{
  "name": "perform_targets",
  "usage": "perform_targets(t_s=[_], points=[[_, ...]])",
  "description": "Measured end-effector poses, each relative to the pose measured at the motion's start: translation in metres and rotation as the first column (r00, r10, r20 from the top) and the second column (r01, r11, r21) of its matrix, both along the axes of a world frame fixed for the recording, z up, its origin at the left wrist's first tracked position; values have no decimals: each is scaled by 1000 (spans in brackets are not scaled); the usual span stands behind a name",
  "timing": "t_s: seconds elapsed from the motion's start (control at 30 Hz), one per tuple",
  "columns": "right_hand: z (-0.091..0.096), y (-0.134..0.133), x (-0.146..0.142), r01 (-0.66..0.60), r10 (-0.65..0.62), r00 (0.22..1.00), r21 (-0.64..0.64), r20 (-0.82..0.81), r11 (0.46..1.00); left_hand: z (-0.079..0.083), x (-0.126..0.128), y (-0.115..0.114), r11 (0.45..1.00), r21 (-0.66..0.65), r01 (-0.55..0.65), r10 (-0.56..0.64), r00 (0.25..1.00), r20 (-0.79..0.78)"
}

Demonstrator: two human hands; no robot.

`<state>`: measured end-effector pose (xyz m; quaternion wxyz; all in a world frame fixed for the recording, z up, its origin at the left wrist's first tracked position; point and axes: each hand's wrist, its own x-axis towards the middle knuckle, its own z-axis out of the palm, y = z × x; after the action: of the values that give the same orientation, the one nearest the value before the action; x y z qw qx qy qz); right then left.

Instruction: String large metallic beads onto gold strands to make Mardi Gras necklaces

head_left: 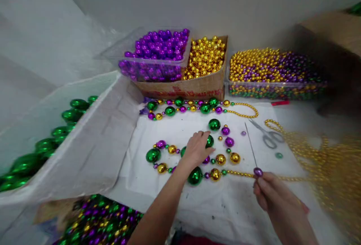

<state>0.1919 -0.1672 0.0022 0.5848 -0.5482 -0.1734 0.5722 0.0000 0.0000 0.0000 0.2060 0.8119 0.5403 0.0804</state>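
My left hand reaches over a partly strung necklace of green, gold and purple balls lying on a white cloth. Its fingers curl down around a green ball. My right hand pinches a long thin needle near its lower end, where a small purple bead sits on it. A thin gold bead strand runs from the necklace toward that hand. Loose green and purple balls lie just beyond my left hand.
A finished necklace lies at the cloth's far edge. Behind it stand a clear tub of purple balls, a cardboard box of gold balls and a tray of small beads. Scissors lie right. Green balls fill a box left.
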Motion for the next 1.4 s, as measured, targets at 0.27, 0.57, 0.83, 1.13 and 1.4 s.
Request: perform_targets(t_s=[0.27, 0.57, 0.83, 1.13, 1.4], points=[[1, -2, 3, -5, 7, 994, -19, 114, 1000, 20, 9, 6, 837, -546, 37, 504, 336, 796], [1, -11, 19, -56, 56, 998, -18, 7, 998, 13, 29, -5, 715, -621, 320, 668, -52, 742], [9, -16, 14, -3, 3, 997, -9, 71, 1000, 5, 46, -21, 651, -681, 336, 742, -91, 664], [-10, -15, 0, -15, 19, 996, 50, -85, 999, -2, 51, -24, 554, -752, 357, 829, -146, 540], [-8, -16, -9, -38, 39, 997, -18, 66, 999, 1, 46, -19, 603, -744, 288, 796, -169, 581]])
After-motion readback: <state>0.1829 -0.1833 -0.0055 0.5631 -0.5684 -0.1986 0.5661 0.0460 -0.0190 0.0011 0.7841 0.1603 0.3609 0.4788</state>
